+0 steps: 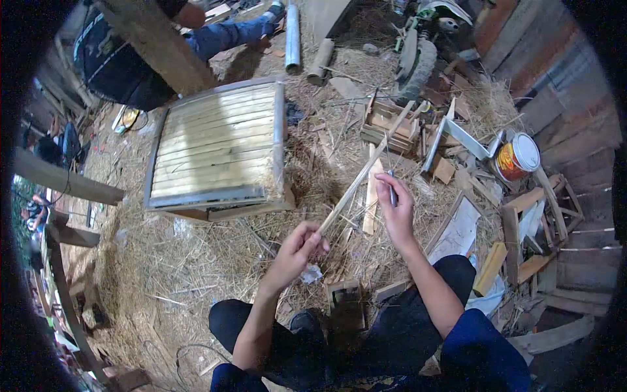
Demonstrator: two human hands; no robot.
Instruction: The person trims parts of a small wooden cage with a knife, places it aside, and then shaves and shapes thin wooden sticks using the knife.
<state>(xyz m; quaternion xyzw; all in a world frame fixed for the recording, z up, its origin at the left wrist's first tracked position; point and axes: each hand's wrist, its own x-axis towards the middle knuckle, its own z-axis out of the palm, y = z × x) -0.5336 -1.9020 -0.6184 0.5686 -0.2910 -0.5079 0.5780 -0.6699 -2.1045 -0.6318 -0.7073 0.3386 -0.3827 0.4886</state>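
Note:
My left hand [300,251] is closed around the near end of a long, thin wooden strip [356,183]. From there the strip slants up and away to the right. My right hand [398,209] is raised just right of the strip, its fingers pinched on a slim metallic tool [392,191] that points upward; its exact kind is hard to make out. Another flat piece of wood [372,196] lies on the ground behind, between the two hands. Beyond the strip's far half sits a small wooden crate [390,127].
A slatted wooden panel with a dark frame [215,140] stands to the left on straw-covered ground. At right are a labelled paint can [516,158], a wooden frame [542,225] and scrap boards. A motorbike wheel [417,68] and another person's leg [232,36] are farther back.

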